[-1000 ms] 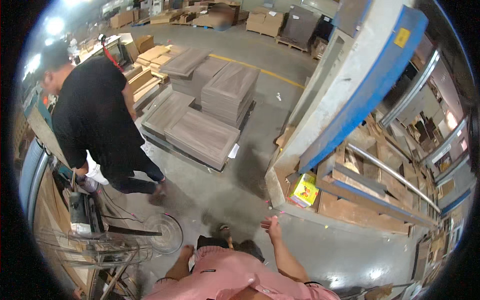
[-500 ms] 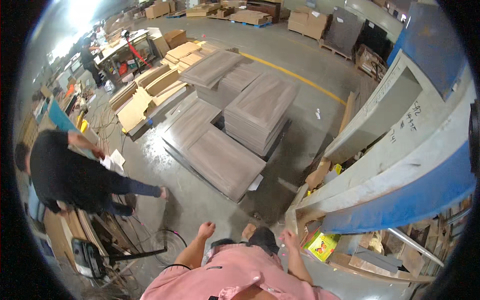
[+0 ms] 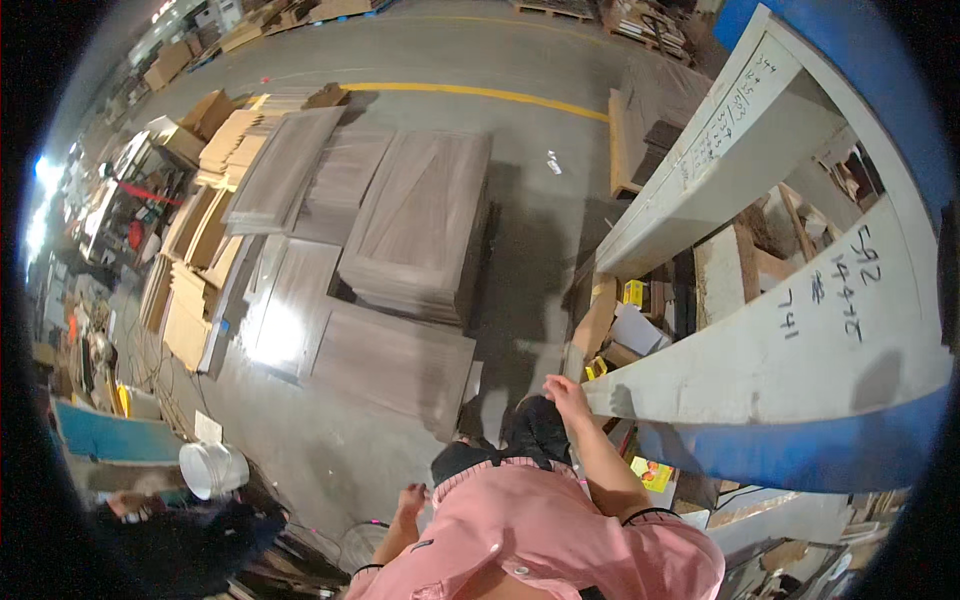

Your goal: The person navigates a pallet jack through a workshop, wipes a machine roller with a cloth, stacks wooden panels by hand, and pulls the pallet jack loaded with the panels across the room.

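My right hand [image 3: 566, 394] is raised ahead of my body with its fingers loosely curled and nothing visible in them. It is nearest to the white-and-blue metal machine frame [image 3: 730, 390] on my right. Low at my left side hangs my left hand [image 3: 410, 498], small in view, its fingers curled with nothing seen in them. Past my feet, grey-brown wood-grain panels [image 3: 395, 365] lie on the floor. Behind these rise a tall stack of framed door panels [image 3: 425, 205] and another panel stack [image 3: 285, 165]. Neither hand touches them.
Flattened cardboard [image 3: 190, 320] lies left of the panels. A white bucket [image 3: 213, 470] stands at lower left, near a dark, blurred person [image 3: 190, 545]. Beyond the stacks a yellow floor line [image 3: 470, 93] runs across. Small boxes and scraps [image 3: 640, 325] fill the machine frame's opening.
My view has turned right and moved closer to the machine frame. The stacks now sit further left. My right hand has come up and forward; my left hand has dropped back.
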A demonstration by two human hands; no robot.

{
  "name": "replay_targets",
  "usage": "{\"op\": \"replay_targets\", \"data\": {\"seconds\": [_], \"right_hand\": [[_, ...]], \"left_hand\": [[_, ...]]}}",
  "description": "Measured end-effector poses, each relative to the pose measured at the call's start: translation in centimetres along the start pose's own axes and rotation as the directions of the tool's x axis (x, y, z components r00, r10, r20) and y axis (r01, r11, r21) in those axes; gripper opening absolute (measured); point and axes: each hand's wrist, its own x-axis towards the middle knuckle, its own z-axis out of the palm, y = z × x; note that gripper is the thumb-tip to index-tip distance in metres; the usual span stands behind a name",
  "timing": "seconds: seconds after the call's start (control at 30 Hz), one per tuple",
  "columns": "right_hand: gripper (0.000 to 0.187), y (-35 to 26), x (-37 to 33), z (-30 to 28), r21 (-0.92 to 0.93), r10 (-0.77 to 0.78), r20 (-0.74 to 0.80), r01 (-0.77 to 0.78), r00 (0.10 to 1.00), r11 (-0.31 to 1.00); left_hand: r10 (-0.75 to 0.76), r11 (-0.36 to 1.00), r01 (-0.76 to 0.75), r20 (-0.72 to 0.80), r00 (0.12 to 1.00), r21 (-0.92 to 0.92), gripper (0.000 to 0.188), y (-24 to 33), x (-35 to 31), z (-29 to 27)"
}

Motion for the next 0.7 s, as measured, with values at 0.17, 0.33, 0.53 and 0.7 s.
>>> {"op": "replay_targets", "data": {"seconds": [0.17, 0.33, 0.53, 0.7], "right_hand": [[0.036, 0.9, 7.7, -1.7, -0.301, 0.024, 0.210, 0.041, 0.977, 0.953], [0.044, -6.9, 20.8, -7.4, -0.474, 0.094, 0.222, 0.023, 0.970, 0.880], [0.039, -16.2, 36.4, -13.4, -0.126, -0.096, -0.028, 0.092, 0.995, 0.988], [0.038, -33.0, 47.0, -14.2, 0.001, -0.217, 0.158, 0.219, 0.963, 0.976]], "left_hand": [[-0.282, 0.673, 0.171, -0.037, 0.959, -0.720, 0.024, 15.4, 8.0, -8.7], [-0.308, 0.660, 0.070, -0.185, 0.933, -0.748, 0.024, 23.2, 18.1, -9.8], [-0.485, 0.654, 0.547, 0.266, 0.833, -0.523, 0.032, 33.4, 25.3, -3.4], [-0.035, 0.804, 0.135, 0.181, 0.983, -0.579, 0.024, 45.4, 35.1, -4.3]]}}
